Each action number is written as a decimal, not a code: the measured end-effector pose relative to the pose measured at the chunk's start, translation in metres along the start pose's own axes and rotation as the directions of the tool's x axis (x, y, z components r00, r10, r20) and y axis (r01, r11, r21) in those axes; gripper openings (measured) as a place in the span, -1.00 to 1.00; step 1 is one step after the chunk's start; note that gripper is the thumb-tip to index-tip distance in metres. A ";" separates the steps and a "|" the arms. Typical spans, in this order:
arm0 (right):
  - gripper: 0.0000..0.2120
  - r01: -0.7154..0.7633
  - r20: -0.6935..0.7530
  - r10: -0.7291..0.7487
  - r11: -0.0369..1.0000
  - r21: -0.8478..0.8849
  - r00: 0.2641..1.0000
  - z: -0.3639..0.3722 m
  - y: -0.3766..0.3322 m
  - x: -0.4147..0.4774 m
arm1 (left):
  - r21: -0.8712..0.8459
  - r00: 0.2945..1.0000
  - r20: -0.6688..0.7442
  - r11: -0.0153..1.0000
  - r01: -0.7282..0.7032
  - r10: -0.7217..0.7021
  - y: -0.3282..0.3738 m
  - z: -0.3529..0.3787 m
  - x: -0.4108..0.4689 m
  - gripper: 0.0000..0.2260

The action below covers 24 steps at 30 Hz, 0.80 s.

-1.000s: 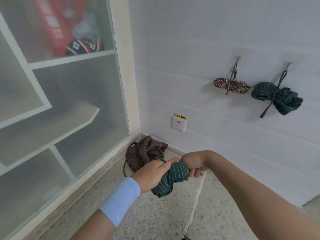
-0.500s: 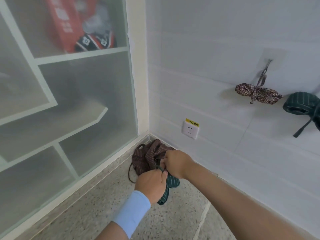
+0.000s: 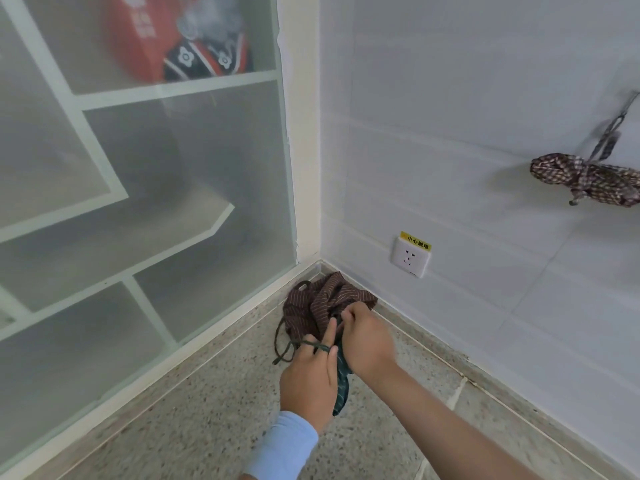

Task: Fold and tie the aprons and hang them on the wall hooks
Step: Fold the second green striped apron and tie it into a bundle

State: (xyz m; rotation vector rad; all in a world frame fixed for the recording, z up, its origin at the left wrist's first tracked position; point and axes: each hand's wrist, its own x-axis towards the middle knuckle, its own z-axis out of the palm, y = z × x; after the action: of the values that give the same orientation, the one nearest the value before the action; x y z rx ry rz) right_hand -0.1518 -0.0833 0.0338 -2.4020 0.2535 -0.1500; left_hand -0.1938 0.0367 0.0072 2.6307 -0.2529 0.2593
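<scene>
Both my hands hold a rolled dark green striped apron (image 3: 342,382) low over the counter. My left hand (image 3: 310,375) grips the bundle, and its dark strap (image 3: 294,346) runs across my fingers. My right hand (image 3: 367,337) pinches the top of the bundle. Just behind them a crumpled brown striped apron (image 3: 311,306) lies in the corner. A tied brown checked apron (image 3: 585,180) hangs by its strap from a wall hook (image 3: 623,112) at the right edge.
The speckled stone counter (image 3: 207,410) meets a white tiled wall with a socket (image 3: 411,256). A frosted glass partition (image 3: 145,202) stands on the left, with a red box (image 3: 138,32) behind it.
The view has swung left and down, so the hung green apron has left the frame. My hands have moved with the green bundle toward the corner, and the strap now lies over my left fingers.
</scene>
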 end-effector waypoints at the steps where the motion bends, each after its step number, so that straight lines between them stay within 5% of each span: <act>1: -0.82 0.013 0.011 -0.013 1.000 0.001 1.000 0.002 -0.001 0.003 | 0.023 0.999 0.022 0.999 -0.036 0.036 -0.002 0.000 -0.001 -0.54; 5: -0.82 0.201 0.060 -0.195 0.971 -0.128 0.979 0.009 -0.007 0.006 | 0.122 0.996 0.017 0.989 -0.088 0.087 -0.016 0.015 -0.004 -0.34; 8: -0.78 0.321 0.061 -0.316 0.915 -0.246 0.947 0.015 -0.007 0.002 | -0.070 0.995 -0.058 0.994 0.082 -0.086 -0.012 0.019 -0.001 -0.39; 11: -0.77 0.287 0.019 -0.291 0.927 -0.242 0.956 0.015 -0.002 0.004 | -0.312 0.964 -0.034 0.919 0.240 -0.263 -0.008 0.017 0.002 -0.57; 16: -0.76 0.490 0.112 -0.478 0.832 -0.260 0.871 0.021 0.001 0.001 | -0.189 0.923 0.186 0.910 0.369 -0.335 -0.023 0.020 0.018 -0.61; 18: -0.74 0.534 0.104 -0.527 0.803 -0.264 0.844 0.024 0.000 -0.002 | -0.294 0.853 0.262 0.804 0.516 -0.452 -0.029 0.019 0.028 -0.56; 20: -0.74 0.565 0.103 -0.562 0.773 -0.289 0.821 0.029 0.001 -0.007 | -0.381 0.796 0.246 0.701 0.604 -0.552 -0.039 0.017 0.039 -0.53; 24: -0.78 0.561 0.040 -0.566 0.803 -0.200 0.824 0.041 0.016 -0.026 | -0.352 0.798 0.132 0.725 0.593 -0.588 -0.047 0.006 0.052 -0.57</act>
State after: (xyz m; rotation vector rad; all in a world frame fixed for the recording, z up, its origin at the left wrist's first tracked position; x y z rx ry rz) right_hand -0.1718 -0.0627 -0.0086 -2.6135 -0.4772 -0.4416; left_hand -0.1318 0.0679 -0.0070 2.1807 0.4986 -0.0284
